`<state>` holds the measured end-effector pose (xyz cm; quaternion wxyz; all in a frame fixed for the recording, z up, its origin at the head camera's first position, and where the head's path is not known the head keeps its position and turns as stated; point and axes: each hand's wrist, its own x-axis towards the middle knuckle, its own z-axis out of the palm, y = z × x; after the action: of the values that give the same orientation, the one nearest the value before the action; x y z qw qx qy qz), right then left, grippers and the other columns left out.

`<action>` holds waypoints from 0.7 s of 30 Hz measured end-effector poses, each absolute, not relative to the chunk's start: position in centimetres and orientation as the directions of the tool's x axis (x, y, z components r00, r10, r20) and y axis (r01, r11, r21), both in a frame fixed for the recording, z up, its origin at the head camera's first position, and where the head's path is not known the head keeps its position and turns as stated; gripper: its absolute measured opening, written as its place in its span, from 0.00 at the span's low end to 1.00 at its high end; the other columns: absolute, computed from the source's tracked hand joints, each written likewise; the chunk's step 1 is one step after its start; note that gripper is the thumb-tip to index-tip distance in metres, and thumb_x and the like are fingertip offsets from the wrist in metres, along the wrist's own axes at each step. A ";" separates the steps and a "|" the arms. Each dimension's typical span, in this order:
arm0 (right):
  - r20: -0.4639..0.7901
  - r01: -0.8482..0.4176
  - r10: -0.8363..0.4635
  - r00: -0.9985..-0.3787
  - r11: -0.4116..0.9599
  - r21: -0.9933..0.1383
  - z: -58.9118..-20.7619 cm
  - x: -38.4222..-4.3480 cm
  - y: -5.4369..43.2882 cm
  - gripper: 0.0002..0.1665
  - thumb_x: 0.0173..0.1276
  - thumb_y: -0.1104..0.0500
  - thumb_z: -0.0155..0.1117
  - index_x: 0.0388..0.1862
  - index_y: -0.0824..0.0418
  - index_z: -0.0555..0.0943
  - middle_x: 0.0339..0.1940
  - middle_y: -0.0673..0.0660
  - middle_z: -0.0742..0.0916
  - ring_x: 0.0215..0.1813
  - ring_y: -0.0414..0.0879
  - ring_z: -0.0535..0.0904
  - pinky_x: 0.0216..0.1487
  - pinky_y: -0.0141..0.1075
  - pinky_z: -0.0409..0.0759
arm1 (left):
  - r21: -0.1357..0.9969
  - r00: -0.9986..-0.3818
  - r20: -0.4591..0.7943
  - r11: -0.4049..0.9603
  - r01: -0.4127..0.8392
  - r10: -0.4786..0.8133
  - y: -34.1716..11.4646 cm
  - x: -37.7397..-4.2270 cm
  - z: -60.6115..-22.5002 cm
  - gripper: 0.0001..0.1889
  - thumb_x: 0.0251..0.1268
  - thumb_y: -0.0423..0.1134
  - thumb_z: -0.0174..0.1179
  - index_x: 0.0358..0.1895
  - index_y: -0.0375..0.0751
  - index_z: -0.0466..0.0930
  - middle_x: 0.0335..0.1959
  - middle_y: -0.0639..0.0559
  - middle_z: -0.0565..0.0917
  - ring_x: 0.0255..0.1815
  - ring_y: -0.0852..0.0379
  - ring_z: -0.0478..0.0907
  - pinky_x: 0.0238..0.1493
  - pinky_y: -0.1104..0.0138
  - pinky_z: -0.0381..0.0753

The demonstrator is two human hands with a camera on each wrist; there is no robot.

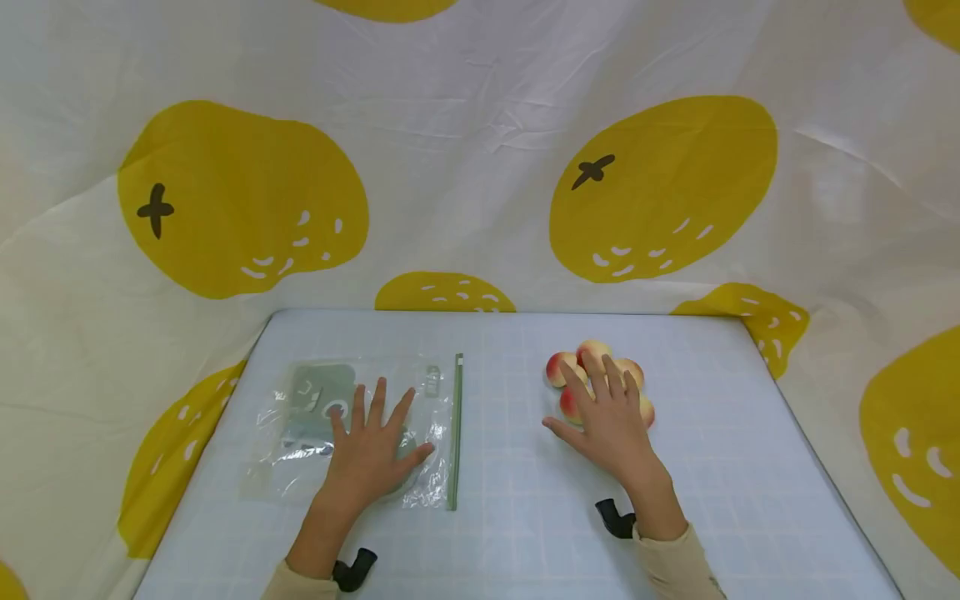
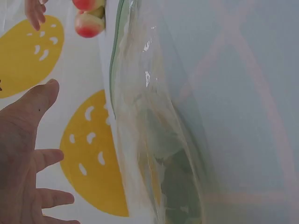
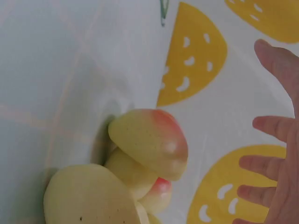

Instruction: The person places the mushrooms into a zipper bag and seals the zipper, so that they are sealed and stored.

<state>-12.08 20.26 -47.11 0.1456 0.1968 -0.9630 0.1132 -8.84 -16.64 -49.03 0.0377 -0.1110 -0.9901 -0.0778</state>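
My left hand point(image 1: 367, 458) hovers with spread fingers over a clear plastic bag point(image 1: 300, 483) on the left of the table. A green slider strip point(image 1: 456, 433) runs along the bag's right edge, and grey-green printing shows on its face. In the left wrist view the bag point(image 2: 154, 84) stands apart from the fingers. On the right, my right hand point(image 1: 611, 429) is held spread above several red-and-yellow peaches point(image 1: 561, 369). The right wrist view shows a peach point(image 3: 154, 140) clustered with others, with a gap between them and my fingers. Both hands hold nothing.
A pale checked cloth covers the table point(image 1: 510, 467). Behind it hangs a white curtain point(image 1: 465, 167) printed with yellow fruit shapes. Black straps with dark mounts point(image 1: 356, 570) sit at both wrists.
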 end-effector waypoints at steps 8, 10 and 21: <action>0.311 -0.453 -0.396 -0.864 0.881 -0.136 -47.3 -12.8 18.3 0.51 0.62 0.30 0.65 0.77 0.53 0.65 0.75 0.66 0.67 0.77 0.67 0.51 0.68 0.68 0.52 | 0.189 -0.970 0.062 0.951 0.243 0.235 -15.3 -9.2 -49.5 0.47 0.61 0.75 0.52 0.80 0.57 0.55 0.80 0.37 0.49 0.77 0.30 0.44 0.64 0.27 0.48; 0.309 -0.475 -0.422 -0.852 0.872 -0.120 -47.4 -13.0 17.8 0.51 0.63 0.30 0.64 0.78 0.53 0.65 0.74 0.66 0.68 0.77 0.66 0.53 0.69 0.67 0.52 | 0.204 -0.968 0.062 0.946 0.253 0.245 -15.0 -9.3 -49.7 0.47 0.62 0.75 0.52 0.80 0.56 0.56 0.80 0.36 0.50 0.77 0.29 0.45 0.64 0.27 0.48; 0.238 -0.562 -0.525 -0.817 0.817 -0.126 -48.5 -13.1 14.2 0.46 0.68 0.33 0.62 0.78 0.52 0.64 0.76 0.65 0.66 0.77 0.66 0.55 0.71 0.64 0.54 | 0.210 -0.960 0.001 0.938 0.275 0.281 -13.8 -9.8 -51.2 0.46 0.63 0.71 0.55 0.80 0.52 0.56 0.79 0.34 0.51 0.76 0.26 0.44 0.69 0.32 0.46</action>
<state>-13.15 14.20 -48.46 0.0963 0.2866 -0.9484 0.0958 -9.83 -13.83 -51.21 -0.0145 -0.1412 -0.9843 -0.1048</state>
